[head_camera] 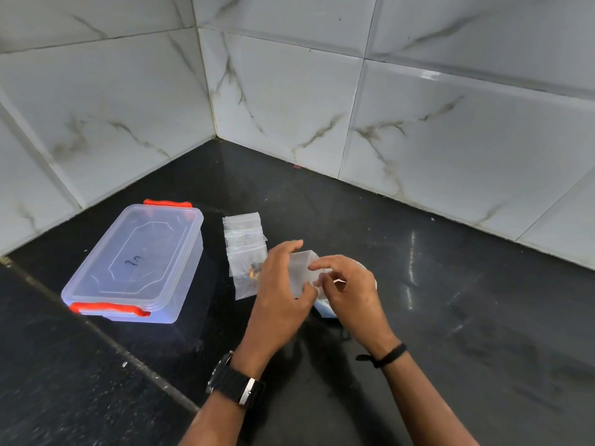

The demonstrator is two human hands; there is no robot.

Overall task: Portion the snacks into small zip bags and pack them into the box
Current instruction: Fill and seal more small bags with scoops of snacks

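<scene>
partly done, by the look of it: a short row of small zip bags (245, 249) lying on the dark counter (450, 284) at centre frame, the nearest showing brown snack pieces inside, contents of the farther ones too faint to tell. clear box (133, 263) with red clips at left of centre, lid on, nothing packed in it yet. another zip bag (301, 268) held up just right of the row, over a pale dish mostly hidden beneath. left hand (280, 294) pinching its left edge, fingers curled, watch on the wrist. right hand (349, 286) pinching the top right edge, thumb and forefinger together, probably working the seal. filling, sealing and boxing left to do.
</scene>
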